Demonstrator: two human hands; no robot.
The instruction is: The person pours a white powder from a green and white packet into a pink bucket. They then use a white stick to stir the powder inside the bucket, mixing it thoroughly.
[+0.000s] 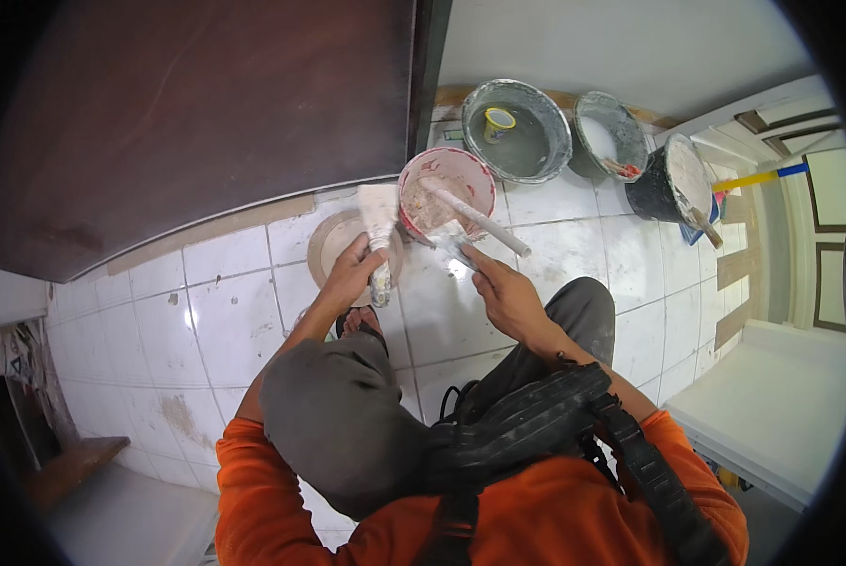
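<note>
My left hand [353, 269] grips the handle of a broad putty knife [379, 212], its wide whitish blade pointing away from me. In my right hand [508, 296] is a smaller scraper [452, 240] with a pale-smeared blade, held at the near rim of a red-and-white bucket [410, 164]. That bucket contains a pinkish-beige paste [423, 205], and a white plastic pipe [490, 230] leans out of it over the near right rim. Beneath the putty knife, a round lid or shallow dish [321, 244] with a beige coating lies on the floor.
Along the wall stand a grey tub [529, 159] of cloudy water with a yellow-rimmed cup [498, 126] in it, a grey bucket [592, 170] and a black bucket [646, 194]. A dark brown panel [217, 127] rises at left. White tiles [458, 311] cover the floor.
</note>
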